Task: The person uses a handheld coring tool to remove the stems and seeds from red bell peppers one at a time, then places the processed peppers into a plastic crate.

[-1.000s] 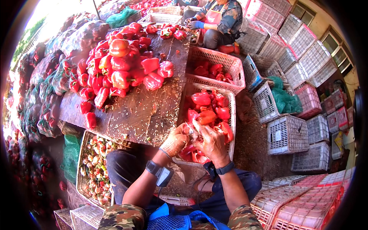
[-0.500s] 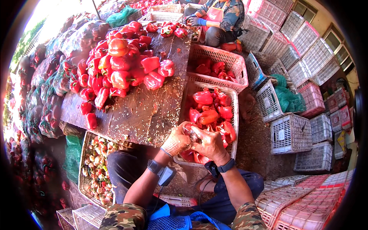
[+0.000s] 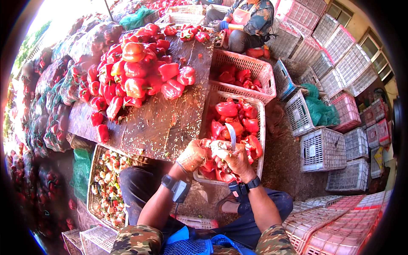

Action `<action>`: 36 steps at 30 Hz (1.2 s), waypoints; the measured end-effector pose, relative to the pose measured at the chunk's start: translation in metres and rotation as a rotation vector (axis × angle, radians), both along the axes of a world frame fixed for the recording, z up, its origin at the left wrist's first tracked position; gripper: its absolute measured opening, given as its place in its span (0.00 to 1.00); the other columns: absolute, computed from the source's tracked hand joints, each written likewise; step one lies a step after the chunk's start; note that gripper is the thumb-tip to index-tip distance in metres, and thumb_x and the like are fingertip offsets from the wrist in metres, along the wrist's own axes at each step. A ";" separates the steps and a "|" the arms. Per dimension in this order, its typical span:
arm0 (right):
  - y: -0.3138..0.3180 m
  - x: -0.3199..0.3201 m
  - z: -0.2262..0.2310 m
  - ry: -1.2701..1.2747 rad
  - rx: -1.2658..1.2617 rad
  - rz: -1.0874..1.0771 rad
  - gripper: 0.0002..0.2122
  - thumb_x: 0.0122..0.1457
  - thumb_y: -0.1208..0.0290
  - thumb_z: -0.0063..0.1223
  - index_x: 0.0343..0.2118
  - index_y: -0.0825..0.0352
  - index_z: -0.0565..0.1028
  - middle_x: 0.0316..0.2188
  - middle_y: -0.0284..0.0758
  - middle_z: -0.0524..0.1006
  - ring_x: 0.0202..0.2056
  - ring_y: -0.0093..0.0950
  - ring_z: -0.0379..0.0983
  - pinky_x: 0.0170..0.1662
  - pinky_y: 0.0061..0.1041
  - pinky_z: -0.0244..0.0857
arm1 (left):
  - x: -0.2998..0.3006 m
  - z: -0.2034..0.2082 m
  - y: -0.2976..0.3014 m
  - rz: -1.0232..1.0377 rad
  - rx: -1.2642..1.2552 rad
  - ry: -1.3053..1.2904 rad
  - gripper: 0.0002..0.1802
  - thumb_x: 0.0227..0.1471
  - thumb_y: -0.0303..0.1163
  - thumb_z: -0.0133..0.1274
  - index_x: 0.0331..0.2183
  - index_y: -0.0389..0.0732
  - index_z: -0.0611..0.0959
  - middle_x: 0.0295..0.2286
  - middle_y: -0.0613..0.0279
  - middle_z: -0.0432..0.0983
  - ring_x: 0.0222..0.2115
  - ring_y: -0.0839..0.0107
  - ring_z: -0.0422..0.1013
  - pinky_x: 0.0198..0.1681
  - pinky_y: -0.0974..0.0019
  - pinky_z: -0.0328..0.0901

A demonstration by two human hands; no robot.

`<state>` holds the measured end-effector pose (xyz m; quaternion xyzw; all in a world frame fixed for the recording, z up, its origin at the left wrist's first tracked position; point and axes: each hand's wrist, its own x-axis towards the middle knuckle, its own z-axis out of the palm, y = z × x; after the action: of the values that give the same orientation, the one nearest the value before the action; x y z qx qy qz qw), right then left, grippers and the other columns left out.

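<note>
My right hand (image 3: pixel 237 162), gloved, is closed round a small knife whose curved blade (image 3: pixel 231 135) points up, away from me. Against it, my gloved left hand (image 3: pixel 192 156) is closed on a red bell pepper (image 3: pixel 207 149), mostly hidden by the fingers. A pale, whitish bit, perhaps pepper core, shows where the hands meet. Both hands are over the near end of a pale plastic crate (image 3: pixel 261 146) with red peppers, some of them cut open. Left of them is a seed-strewn board (image 3: pixel 170 127) bearing a heap of whole red peppers (image 3: pixel 135 70).
A crate of pale cores and scraps (image 3: pixel 106 187) sits at the lower left. Beyond my crate stands a pink crate (image 3: pixel 267 87) with peppers, and a seated person (image 3: pixel 250 21) in blue gloves. Stacked crates (image 3: pixel 323 148) line the right; filled net bags (image 3: pixel 51 85) line the left.
The curved knife blade has come into sight above my right hand. My right hand has turned, and the pale bit between the hands now shows.
</note>
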<state>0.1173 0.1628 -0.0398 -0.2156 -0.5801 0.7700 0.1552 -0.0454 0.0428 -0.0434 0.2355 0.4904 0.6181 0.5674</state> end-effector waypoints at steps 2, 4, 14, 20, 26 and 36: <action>-0.002 0.002 0.004 -0.017 -0.125 -0.031 0.20 0.63 0.60 0.59 0.48 0.73 0.79 0.27 0.34 0.81 0.23 0.18 0.75 0.24 0.17 0.67 | 0.009 -0.012 0.002 0.082 0.057 -0.064 0.16 0.47 0.17 0.51 0.41 0.32 0.83 0.32 0.63 0.82 0.27 0.77 0.75 0.28 0.73 0.69; -0.010 0.004 -0.006 0.060 -0.201 -0.178 0.15 0.63 0.62 0.58 0.42 0.71 0.80 0.25 0.33 0.79 0.20 0.19 0.73 0.21 0.17 0.62 | 0.015 -0.032 0.006 0.112 -0.016 -0.087 0.12 0.52 0.20 0.53 0.40 0.33 0.83 0.30 0.64 0.81 0.27 0.76 0.75 0.28 0.72 0.69; 0.038 0.051 -0.009 -0.063 -0.071 -0.673 0.07 0.61 0.69 0.61 0.37 0.67 0.80 0.23 0.32 0.78 0.17 0.17 0.71 0.17 0.16 0.61 | -0.005 -0.141 0.007 0.291 0.400 -0.482 0.11 0.46 0.09 0.50 0.31 0.34 0.77 0.32 0.56 0.79 0.33 0.68 0.75 0.41 0.64 0.73; 0.047 0.093 0.056 -0.242 0.165 -0.685 0.14 0.64 0.65 0.58 0.48 0.67 0.79 0.25 0.27 0.78 0.19 0.13 0.68 0.20 0.13 0.59 | 0.041 -0.017 0.045 0.046 -0.238 1.098 0.10 0.59 0.36 0.54 0.41 0.43 0.80 0.41 0.50 0.79 0.39 0.51 0.77 0.42 0.52 0.72; 0.053 0.090 0.020 -0.252 0.474 -0.548 0.16 0.59 0.70 0.64 0.47 0.72 0.80 0.26 0.28 0.79 0.25 0.19 0.75 0.28 0.22 0.70 | 0.052 -0.080 0.044 -0.047 -0.131 1.217 0.28 0.45 0.25 0.56 0.52 0.38 0.79 0.50 0.58 0.76 0.55 0.58 0.69 0.61 0.56 0.62; -0.011 0.016 -0.013 -0.152 1.102 -0.259 0.23 0.51 0.72 0.64 0.53 0.62 0.77 0.33 0.47 0.82 0.35 0.45 0.81 0.38 0.41 0.75 | 0.062 -0.050 0.053 0.349 -0.052 0.022 0.15 0.51 0.22 0.56 0.43 0.33 0.83 0.28 0.62 0.81 0.28 0.72 0.77 0.31 0.70 0.72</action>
<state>0.1332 0.1518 -0.0532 -0.2270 -0.8743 0.3108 0.2958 0.0167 0.0961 -0.0930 0.1387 0.5459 0.6917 0.4520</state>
